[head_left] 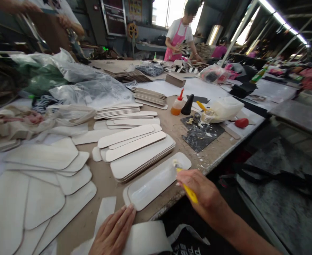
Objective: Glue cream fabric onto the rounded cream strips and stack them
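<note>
My right hand [205, 189] grips a yellow-handled brush [190, 193]. Its bristles, smeared with something pale, touch the right part of a long white panel [153, 182] with rounded ends. The panel's surface has a wet sheen, and another white piece peeks out under its left end. My left hand [116, 230] lies flat with fingers stretched, its fingertips at that near-left end. Beside it is a curved white sheet [148, 239], partly hidden by the hand. Just beyond the panel rests a stack of similar white panels [142, 156].
Larger white pieces [52, 187] fan out at left. Behind the panels stand a red-tipped glue bottle [176, 106], a black object [188, 105], a smeared dark board [204, 132] and a white plastic container [225, 109]. Plastic bags [92, 88] lie back left. Co-workers stand farther off.
</note>
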`<state>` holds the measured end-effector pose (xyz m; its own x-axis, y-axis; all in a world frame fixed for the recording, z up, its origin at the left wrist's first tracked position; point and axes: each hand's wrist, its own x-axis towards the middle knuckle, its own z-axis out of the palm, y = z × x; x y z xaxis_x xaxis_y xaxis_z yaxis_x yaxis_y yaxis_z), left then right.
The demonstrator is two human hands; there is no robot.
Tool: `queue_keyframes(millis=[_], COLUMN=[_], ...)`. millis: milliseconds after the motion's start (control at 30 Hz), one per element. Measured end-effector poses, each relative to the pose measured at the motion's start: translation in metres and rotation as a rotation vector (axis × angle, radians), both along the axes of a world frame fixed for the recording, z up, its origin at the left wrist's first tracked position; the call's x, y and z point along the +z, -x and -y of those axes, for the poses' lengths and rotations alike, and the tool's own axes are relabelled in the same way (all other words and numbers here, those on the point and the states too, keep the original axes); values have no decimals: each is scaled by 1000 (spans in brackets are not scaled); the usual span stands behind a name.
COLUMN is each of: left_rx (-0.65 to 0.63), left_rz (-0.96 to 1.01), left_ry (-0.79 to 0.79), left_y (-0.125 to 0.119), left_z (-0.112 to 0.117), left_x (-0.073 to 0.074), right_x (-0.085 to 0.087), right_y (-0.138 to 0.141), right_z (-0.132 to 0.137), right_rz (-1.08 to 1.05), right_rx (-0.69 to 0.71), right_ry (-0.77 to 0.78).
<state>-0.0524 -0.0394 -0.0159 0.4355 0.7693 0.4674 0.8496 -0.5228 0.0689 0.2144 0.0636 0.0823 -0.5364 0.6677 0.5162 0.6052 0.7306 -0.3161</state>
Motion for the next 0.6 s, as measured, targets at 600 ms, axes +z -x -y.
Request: queue_keyframes(millis=[600], left_rx=[57], left_rz=[3], left_ry=[38], left_y=[-4], left_z=[2], left_x=[8], right_x=[-16], right_y=[11], right_z=[-19], right_rz=[-316], right_rx=[-142], right_ry=[273])
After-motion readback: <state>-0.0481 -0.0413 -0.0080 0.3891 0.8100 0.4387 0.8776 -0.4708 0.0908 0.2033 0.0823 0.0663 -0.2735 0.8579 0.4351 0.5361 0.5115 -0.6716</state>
